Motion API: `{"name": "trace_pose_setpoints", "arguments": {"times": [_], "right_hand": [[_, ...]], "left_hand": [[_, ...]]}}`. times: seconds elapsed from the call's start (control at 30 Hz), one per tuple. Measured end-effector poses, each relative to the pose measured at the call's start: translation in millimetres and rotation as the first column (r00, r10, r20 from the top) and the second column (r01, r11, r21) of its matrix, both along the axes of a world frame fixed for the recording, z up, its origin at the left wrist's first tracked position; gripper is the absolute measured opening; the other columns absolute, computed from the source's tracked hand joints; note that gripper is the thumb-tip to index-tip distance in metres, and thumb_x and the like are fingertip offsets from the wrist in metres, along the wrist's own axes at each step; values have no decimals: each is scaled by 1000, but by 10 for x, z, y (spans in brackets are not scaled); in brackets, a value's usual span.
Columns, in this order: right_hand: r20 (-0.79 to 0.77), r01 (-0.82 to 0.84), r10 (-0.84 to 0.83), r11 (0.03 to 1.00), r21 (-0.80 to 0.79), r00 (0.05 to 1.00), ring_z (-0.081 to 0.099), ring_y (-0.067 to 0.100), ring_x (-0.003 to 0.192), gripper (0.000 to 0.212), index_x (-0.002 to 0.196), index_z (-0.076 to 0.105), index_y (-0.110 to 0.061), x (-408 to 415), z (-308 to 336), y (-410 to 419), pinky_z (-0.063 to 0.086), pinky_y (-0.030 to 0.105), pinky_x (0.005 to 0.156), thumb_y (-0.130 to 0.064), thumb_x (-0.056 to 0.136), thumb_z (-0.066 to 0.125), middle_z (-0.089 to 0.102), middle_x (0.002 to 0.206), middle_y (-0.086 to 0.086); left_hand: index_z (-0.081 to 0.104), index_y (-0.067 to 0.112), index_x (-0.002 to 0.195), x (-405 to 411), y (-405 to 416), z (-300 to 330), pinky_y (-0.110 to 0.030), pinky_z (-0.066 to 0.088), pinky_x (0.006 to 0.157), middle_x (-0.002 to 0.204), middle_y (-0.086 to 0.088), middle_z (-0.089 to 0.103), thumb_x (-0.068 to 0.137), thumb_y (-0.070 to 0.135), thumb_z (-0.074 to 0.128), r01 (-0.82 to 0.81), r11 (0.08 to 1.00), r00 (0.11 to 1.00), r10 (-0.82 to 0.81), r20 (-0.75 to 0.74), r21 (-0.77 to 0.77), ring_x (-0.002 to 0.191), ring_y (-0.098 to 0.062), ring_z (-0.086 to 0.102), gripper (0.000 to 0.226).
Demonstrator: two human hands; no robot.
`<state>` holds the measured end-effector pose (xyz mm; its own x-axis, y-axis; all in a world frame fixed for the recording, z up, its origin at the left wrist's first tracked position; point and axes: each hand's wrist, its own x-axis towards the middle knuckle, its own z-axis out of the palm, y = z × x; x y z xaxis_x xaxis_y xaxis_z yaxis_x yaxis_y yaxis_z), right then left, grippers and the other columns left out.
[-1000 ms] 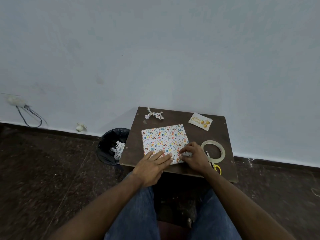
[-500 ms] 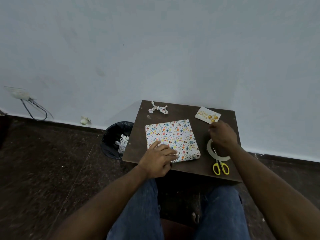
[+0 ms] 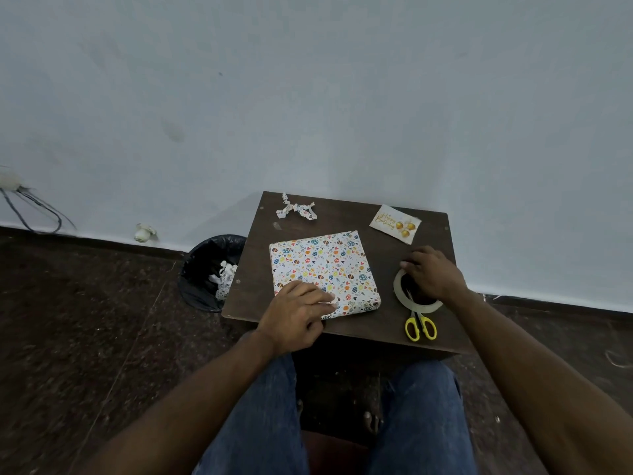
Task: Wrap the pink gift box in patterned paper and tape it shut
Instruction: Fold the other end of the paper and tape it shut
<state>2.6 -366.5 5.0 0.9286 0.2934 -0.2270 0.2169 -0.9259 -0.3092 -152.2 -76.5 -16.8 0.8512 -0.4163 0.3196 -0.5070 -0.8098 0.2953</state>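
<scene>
Beyond the right hand [image 3: 432, 274] lies a small white greeting card [image 3: 395, 224] with gold print; beyond the left hand [image 3: 297, 315], at the far tabletop [image 3: 383, 262] edge, a crumpled paper scrap [image 3: 296, 211]. Left of the left hand, on the floor, stands a round bin [image 3: 209, 272] with a black liner, paper offcuts inside. Yellow-handled scissors [image 3: 420, 325] lie just nearer than the right hand, blades running under the tape roll [image 3: 412, 293], a flat pale ring. The gift box [image 3: 323, 270], flat, square, fully covered in white egg-patterned paper, lies between the hands. Left hand rests flat on its near corner, fingers extended. Right hand sits over the tape roll, fingers curled at its far rim; grasp not determinable.
</scene>
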Motion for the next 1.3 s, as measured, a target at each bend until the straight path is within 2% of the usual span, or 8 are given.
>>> {"name": "trace_pose_setpoints", "arguments": {"times": [0.23,0.4,0.53,0.67,0.8,0.97,1.2,1.3], "right_hand": [[5,70,-70,997,-40,998,58,21,98,25,113,68,-15,216,139,137,49,35,75,-31,98,56,61,113,6],[-106,-32,15,986,-161,994,53,21,111,32,124,64,-25,131,231,-12,43,31,74,-24,92,58,52,124,2],[-32,16,-25,973,-232,999,52,21,107,25,119,60,-23,-21,134,-210,46,34,74,-26,95,56,52,120,2],[17,196,-195,979,-63,981,54,21,86,6,98,60,-18,-162,96,-269,48,36,69,-20,97,55,62,101,6],[45,266,-279,945,188,959,56,20,86,11,106,63,-18,-294,204,-271,43,31,69,-15,97,57,61,94,0],[44,353,-428,796,492,903,62,21,86,11,101,72,-11,-504,296,-237,45,31,73,-12,92,65,68,91,2],[-23,229,-279,735,638,960,62,5,74,3,90,72,-16,-798,275,22,46,19,65,-19,89,73,68,80,-9],[-34,191,-223,733,653,974,66,10,78,2,90,73,-20,-843,238,136,50,21,68,-20,88,74,71,84,-8]], "left_hand": [[76,23,101,-2,-7,27,-36,48,91,113,10,70,77,22,55,-21,1000,999,21,-27,-9,105,-14,57,33],[76,22,102,-6,-5,20,-36,47,92,114,10,69,78,21,55,-24,1000,999,24,-37,-13,105,-16,58,32],[76,21,102,-38,-48,29,-38,48,89,112,9,69,76,18,55,-53,997,997,50,-57,-47,104,-17,60,34],[76,22,101,-88,-114,82,-37,49,89,112,11,70,75,20,51,-108,994,990,105,-90,-32,104,-15,60,37],[76,26,98,-137,-178,128,-34,50,91,110,15,70,75,24,47,-188,982,978,185,-100,-26,106,-11,58,37],[77,22,96,-113,-308,200,-39,49,91,103,8,73,79,31,52,-347,928,928,319,-193,-137,101,-14,64,31],[75,22,104,-49,-407,374,-28,45,88,105,8,71,90,25,66,-462,820,856,312,-412,-338,103,-8,59,18],[75,20,104,-72,-548,524,-22,45,92,106,10,70,91,24,68,-529,665,808,202,-554,-528,105,-3,60,16]]}}
